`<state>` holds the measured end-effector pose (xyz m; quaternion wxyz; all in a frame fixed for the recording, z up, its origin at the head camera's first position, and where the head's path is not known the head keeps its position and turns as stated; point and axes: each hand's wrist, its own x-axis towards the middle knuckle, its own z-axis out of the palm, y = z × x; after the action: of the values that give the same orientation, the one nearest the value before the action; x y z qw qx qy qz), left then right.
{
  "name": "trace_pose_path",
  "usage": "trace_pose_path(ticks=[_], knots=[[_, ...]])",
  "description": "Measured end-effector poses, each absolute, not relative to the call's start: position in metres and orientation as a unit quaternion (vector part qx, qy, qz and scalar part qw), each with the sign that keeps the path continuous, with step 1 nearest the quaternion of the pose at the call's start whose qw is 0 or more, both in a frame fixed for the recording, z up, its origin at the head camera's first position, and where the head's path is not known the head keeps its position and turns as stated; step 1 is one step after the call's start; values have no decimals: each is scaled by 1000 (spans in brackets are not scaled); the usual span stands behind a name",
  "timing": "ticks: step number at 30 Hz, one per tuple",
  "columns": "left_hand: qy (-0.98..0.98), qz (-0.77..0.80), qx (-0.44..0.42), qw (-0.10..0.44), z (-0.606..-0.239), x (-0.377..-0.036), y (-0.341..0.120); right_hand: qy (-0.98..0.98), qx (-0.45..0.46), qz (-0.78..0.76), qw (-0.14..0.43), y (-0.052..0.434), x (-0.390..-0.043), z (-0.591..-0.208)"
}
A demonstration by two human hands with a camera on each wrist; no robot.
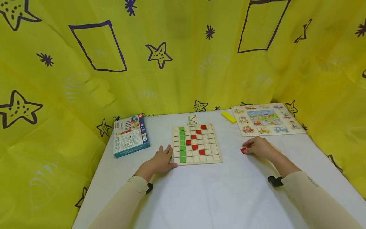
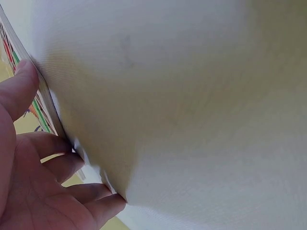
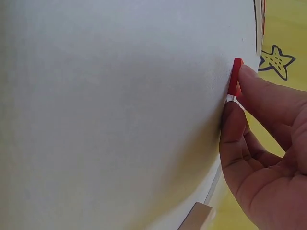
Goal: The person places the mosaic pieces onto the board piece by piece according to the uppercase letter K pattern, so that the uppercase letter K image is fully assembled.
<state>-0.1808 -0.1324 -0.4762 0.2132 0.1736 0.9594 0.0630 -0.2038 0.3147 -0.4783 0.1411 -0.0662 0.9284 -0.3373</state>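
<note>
A wooden grid board (image 1: 213, 160) lies on the white table, with a column of green tiles (image 1: 182, 142) and several red tiles (image 1: 202, 152) in its cells. Against the board's left edge and near corner rests my left hand (image 1: 162, 160), its fingers spread and fairly straight. Off to the right of the board, my right hand (image 1: 259, 147) pinches a red square tile (image 1: 243, 150) at the thumb and fingertips. In the right wrist view the same red tile (image 3: 234, 76) stands on edge against the thumb, low over the table.
Behind the board stands a small pattern card (image 1: 192, 120), with a yellow block (image 1: 228, 117) to its right. A picture puzzle board (image 1: 268, 119) lies at back right, a boxed set (image 1: 131, 136) at left. A pale wooden piece (image 3: 196, 218) lies by the right hand.
</note>
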Motion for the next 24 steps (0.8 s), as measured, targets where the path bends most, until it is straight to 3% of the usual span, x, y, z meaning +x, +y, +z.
trace_pose_path(ticks=[24], knots=[[958,60,180,213,-479,-183,-130,914,-97,-359,162,300,-212,-473]])
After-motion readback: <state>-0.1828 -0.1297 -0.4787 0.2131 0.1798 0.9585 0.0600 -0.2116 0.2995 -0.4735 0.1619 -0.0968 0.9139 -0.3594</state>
